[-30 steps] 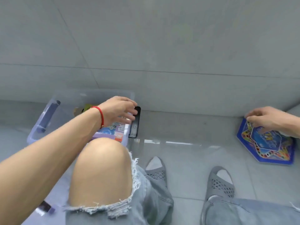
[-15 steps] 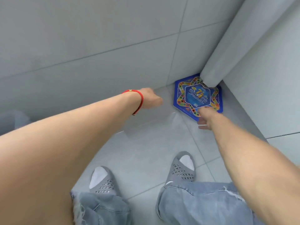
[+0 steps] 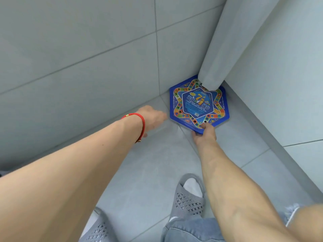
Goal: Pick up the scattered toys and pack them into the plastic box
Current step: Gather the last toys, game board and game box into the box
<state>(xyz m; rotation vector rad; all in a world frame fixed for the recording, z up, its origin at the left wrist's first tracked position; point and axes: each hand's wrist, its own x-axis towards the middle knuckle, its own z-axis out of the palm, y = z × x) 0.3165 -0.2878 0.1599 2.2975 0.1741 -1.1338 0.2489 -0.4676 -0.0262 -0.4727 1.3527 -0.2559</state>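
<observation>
A flat blue hexagonal game board (image 3: 199, 103) with a coloured star track is seen lying on the grey tiled floor (image 3: 148, 172), tucked into the corner, its far edge hidden under a grey rounded column (image 3: 225, 41) that stands over it. Its near edge is pinched by the right hand (image 3: 204, 134) — thumb on top. The left hand (image 3: 153, 117), a red string bracelet (image 3: 141, 124) at its wrist, is held just beside the board's left edge; its fingers are blurred, so whether it is open or closed cannot be told.

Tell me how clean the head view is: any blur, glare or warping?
Head view: light is even and soft, no harsh glare; the left hand is motion-blurred, while the board and right hand are fairly sharp; wide-angle warp bends the wall's tile lines and stretches the forearms.
</observation>
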